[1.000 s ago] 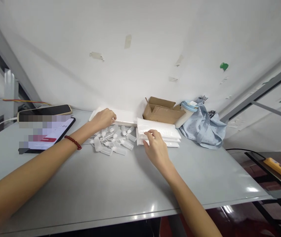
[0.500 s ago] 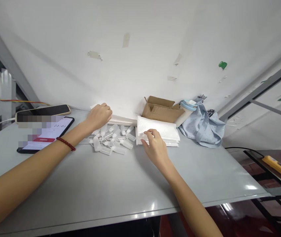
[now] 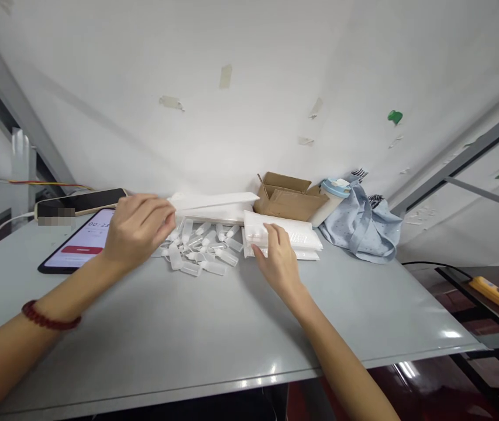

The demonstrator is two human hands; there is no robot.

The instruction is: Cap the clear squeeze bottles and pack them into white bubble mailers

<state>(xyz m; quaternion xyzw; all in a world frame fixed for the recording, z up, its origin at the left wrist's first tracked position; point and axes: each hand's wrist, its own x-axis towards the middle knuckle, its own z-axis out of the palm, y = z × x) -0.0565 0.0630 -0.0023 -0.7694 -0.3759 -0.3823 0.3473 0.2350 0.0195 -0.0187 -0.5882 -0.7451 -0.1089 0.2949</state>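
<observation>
My left hand (image 3: 137,228), slightly blurred, is closed with its fingers curled, over the right edge of the phone. A flat white sheet (image 3: 216,202) runs right from its fingertips, above a white stack by the wall; the gripped end is hidden. My right hand (image 3: 279,257) is closed at the near left edge of the top white plastic packet (image 3: 304,235), thumb below and fingers above. Other packets lie under it. Between the hands lies a loose pile of small translucent plastic bottles (image 3: 203,248).
A phone (image 3: 76,248) with a running timer lies at the left, near another dark phone (image 3: 86,202) with a white cable. Behind the packets stand an open cardboard box (image 3: 291,202) and a blue-lidded cup (image 3: 334,193). A light blue cloth bag (image 3: 363,228) lies to the right.
My left hand has moved left and nearer to me from the white stack, uncovering more of the white sheet. My right hand stays at the packets, and the top packet has shifted slightly.
</observation>
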